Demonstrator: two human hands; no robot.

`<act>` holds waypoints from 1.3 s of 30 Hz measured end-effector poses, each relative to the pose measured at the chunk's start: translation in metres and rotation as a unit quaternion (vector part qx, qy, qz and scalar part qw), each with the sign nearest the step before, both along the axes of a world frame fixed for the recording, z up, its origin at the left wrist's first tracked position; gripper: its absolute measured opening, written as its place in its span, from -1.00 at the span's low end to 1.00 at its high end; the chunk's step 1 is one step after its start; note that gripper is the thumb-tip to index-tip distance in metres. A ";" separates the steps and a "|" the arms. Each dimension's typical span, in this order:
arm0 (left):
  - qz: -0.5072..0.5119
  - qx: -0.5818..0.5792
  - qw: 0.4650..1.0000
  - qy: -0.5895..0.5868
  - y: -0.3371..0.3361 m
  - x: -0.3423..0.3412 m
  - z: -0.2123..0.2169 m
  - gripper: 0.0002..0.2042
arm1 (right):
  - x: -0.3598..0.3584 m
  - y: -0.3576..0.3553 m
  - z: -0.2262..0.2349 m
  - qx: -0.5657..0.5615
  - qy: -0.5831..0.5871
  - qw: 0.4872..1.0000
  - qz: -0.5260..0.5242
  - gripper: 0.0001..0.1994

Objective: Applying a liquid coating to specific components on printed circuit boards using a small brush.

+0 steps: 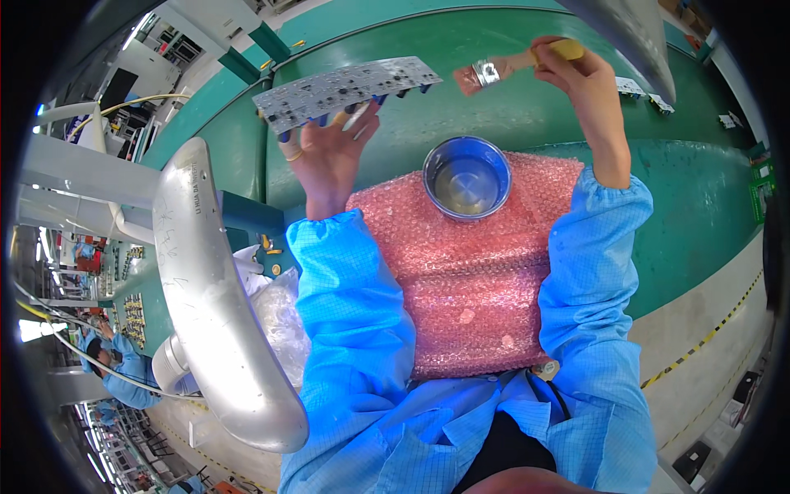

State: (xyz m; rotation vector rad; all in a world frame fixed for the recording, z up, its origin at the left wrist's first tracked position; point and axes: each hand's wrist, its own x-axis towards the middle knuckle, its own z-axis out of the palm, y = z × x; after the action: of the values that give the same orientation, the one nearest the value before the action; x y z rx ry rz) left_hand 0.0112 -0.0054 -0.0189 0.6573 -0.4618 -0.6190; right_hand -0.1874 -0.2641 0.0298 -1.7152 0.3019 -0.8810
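Note:
My left hand [333, 156] holds up a long circuit board [346, 86] from beneath, its fingers spread along the lower edge. The board is pale grey with dark spots, and dark blue parts stick out below it. In my right hand [584, 78] is a paintbrush [510, 67] with a wooden handle, a yellow end and a metal band. Its bristles point left toward the board, with a gap between them. Below and between both hands, a round blue-rimmed metal bowl [467, 179] holds a clear, slightly yellowish liquid. It stands on pink bubble wrap [477, 272].
A green mat [675, 214] covers the bench. Several small boards [629, 87] lie at the far right. A big silver duct hood [218, 305] stands close to my left arm, and another silver hood [629, 37] hangs at the upper right. A clear plastic bag [281, 317] lies beside my left sleeve.

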 end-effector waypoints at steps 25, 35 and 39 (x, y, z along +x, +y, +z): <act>-0.118 -0.023 0.990 -0.073 -0.023 -0.029 -0.015 -0.28 | 0.048 0.072 -0.010 0.141 -0.106 0.974 0.143 -0.75; -0.073 -0.034 0.996 -0.030 -0.015 -0.022 -0.009 -0.23 | 0.029 0.008 -0.020 0.063 -0.063 0.994 -0.067 -0.75; -0.104 -0.069 0.992 -0.027 -0.014 -0.019 -0.014 -0.22 | 0.035 0.017 -0.021 0.104 -0.113 0.987 0.041 -0.75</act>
State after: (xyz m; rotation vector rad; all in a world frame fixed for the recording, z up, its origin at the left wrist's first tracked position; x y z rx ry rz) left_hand -0.0081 -0.0197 -0.0333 0.4977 -0.6243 -0.7605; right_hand -0.1529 -0.2473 0.0088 -1.4113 0.1625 -0.9403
